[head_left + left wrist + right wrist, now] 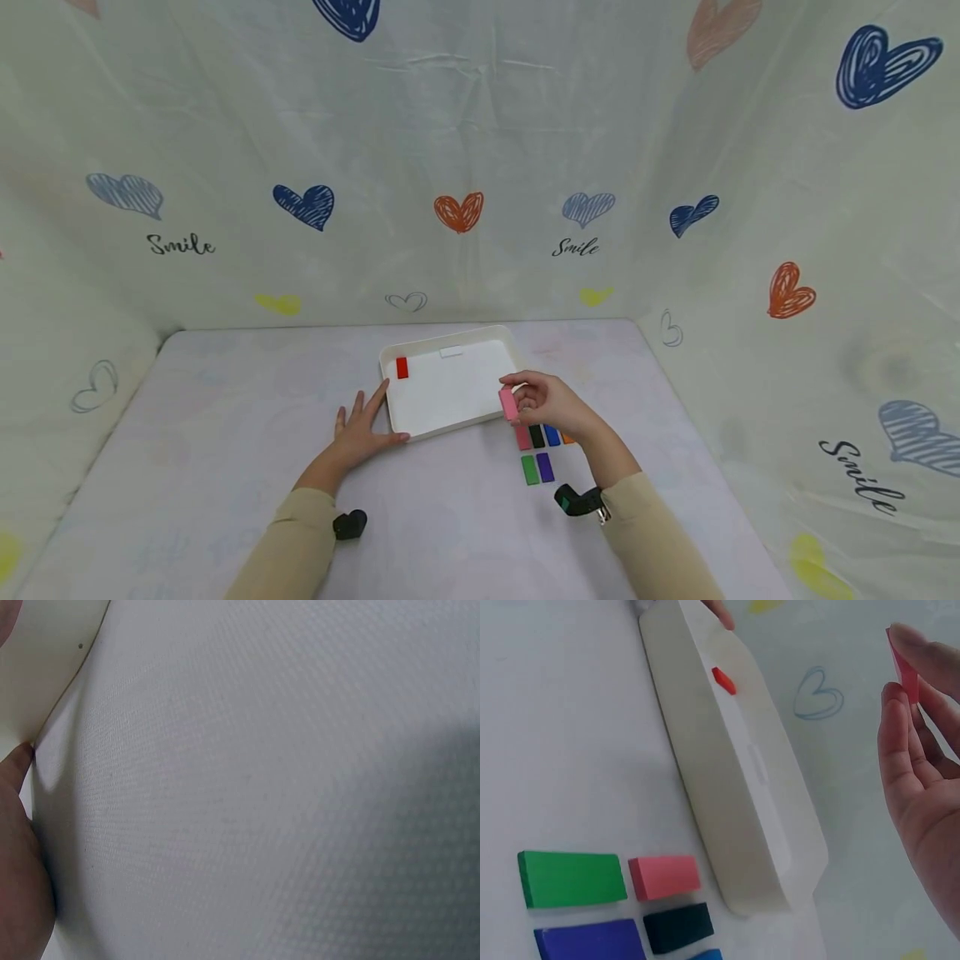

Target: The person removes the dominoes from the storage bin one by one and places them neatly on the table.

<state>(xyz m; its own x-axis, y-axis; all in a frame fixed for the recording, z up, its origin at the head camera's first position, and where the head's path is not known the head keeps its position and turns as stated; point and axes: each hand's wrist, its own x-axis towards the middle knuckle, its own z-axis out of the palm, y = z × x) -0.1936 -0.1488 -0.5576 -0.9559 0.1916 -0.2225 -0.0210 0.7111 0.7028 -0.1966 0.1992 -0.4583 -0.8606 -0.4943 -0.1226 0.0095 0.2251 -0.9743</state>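
My right hand (553, 404) pinches a pink rectangular block (508, 404) between thumb and fingertips, raised over the near right side of a white tray (450, 392). The right wrist view shows that held block (905, 671) edge-on. With fingers spread, my left hand (358, 440) touches the tray's left side and near left corner. Inside the tray, a red block (402, 367) lies at the left and a white block (452, 352) near the far wall. In the left wrist view only part of the left hand (22, 870) shows, beside the tray wall.
By the tray's near right corner lie a second pink block (522, 438), a black block (537, 437), a blue block (552, 435) and a partly hidden orange block (568, 438). Closer in are a green block (530, 470) and a purple block (545, 467). A heart-patterned cloth (495, 275) hangs behind the table.
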